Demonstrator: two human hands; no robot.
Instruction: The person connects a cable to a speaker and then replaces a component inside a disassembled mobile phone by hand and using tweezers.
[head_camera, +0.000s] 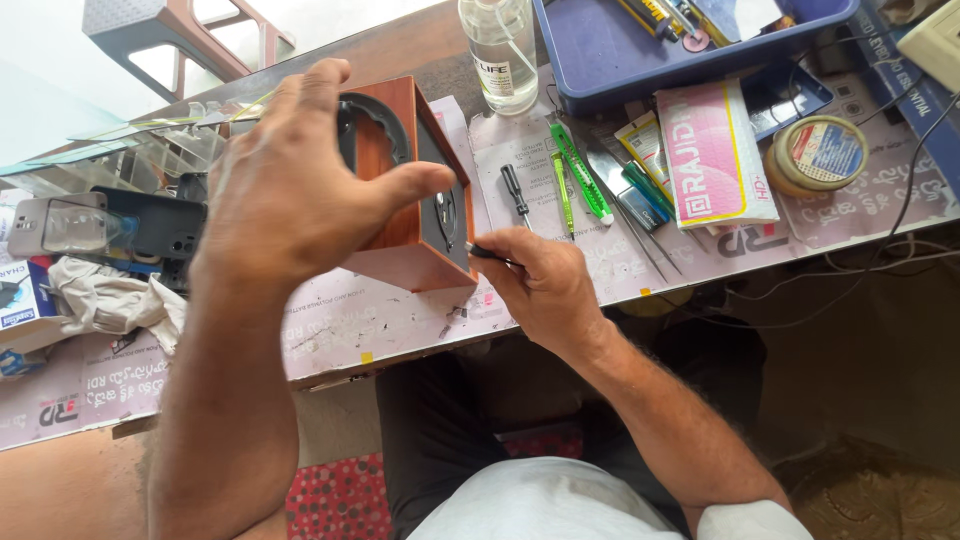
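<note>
Head-worn, looking steeply down from close above the counter (400, 320), facing its far edge; near edge and lap below.

Pink-white flat packet (715, 155) right of tools; round labelled tin (818, 153) beside it; labelled clear bottle (500, 50) behind.
</note>
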